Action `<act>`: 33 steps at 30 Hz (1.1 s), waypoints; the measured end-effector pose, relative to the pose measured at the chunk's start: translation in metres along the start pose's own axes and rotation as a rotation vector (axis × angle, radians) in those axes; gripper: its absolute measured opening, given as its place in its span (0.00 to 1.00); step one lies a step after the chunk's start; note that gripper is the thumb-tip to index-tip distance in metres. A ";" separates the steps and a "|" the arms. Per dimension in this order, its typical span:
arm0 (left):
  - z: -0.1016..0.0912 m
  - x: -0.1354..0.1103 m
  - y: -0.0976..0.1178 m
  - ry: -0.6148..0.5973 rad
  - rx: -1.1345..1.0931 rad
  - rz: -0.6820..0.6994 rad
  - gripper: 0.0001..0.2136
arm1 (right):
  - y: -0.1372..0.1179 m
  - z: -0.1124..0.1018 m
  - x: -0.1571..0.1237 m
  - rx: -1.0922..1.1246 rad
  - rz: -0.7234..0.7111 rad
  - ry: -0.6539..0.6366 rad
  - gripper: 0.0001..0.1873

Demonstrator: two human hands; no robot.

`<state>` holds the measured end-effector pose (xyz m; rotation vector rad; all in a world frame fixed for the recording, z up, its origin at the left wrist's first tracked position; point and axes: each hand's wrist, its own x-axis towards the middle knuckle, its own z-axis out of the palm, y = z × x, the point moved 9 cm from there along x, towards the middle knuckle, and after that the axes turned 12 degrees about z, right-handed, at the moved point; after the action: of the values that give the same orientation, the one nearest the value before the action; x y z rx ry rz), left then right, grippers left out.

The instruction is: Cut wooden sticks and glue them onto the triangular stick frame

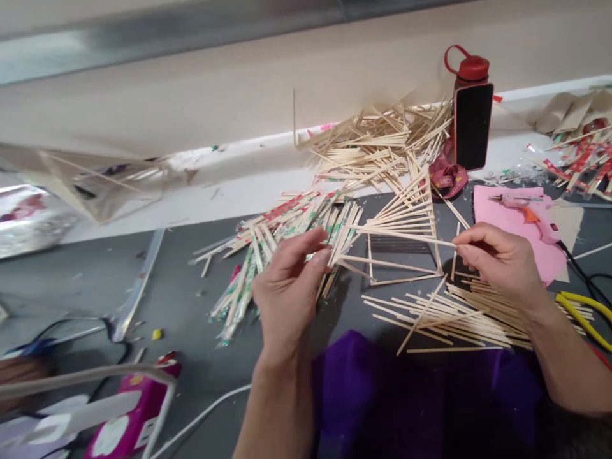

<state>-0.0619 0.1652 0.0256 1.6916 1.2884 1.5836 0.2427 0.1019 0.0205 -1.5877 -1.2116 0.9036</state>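
Between the thumb and fingertips of my right hand [502, 258] is the end of a thin wooden chopstick [411, 236]. That chopstick slants left across the front of a frame built of chopsticks [407, 278], whose upper sticks fan out like stairs. My left hand [289, 287] is raised at the left of the frame. Its thumb and index finger are curved with a gap between them, and nothing shows in its grasp. Loose chopsticks [430, 319] lie in front of the frame. Wrapped chopsticks [243, 287] are heaped beyond my left hand.
A big pile of bare chopsticks [373, 150] lies by the wall. Right of it stand a red-capped bottle [473, 69] and a phone [472, 127]. A pink glue gun [530, 210] rests on a pink cloth [538, 258]. Yellow-handled pliers [586, 319] lie at right, a magenta box [119, 414] at lower left.
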 end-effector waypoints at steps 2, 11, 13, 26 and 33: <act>0.008 -0.001 -0.014 -0.075 0.006 -0.019 0.12 | 0.004 0.003 0.003 -0.037 0.004 -0.002 0.06; 0.024 -0.013 -0.030 -0.069 0.082 -0.134 0.11 | 0.017 0.018 0.010 -0.118 -0.015 -0.009 0.05; 0.024 -0.014 -0.031 -0.056 0.094 -0.130 0.11 | 0.018 0.022 0.009 -0.133 -0.016 -0.028 0.05; 0.030 -0.011 -0.022 -0.098 0.118 -0.063 0.07 | 0.015 0.032 0.009 -0.133 -0.033 -0.063 0.07; 0.030 -0.010 -0.024 -0.094 0.125 -0.052 0.07 | 0.021 0.033 0.012 -0.086 0.007 -0.062 0.07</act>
<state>-0.0397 0.1744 -0.0063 1.7698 1.3982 1.4028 0.2214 0.1186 -0.0103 -1.6430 -1.3046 0.9219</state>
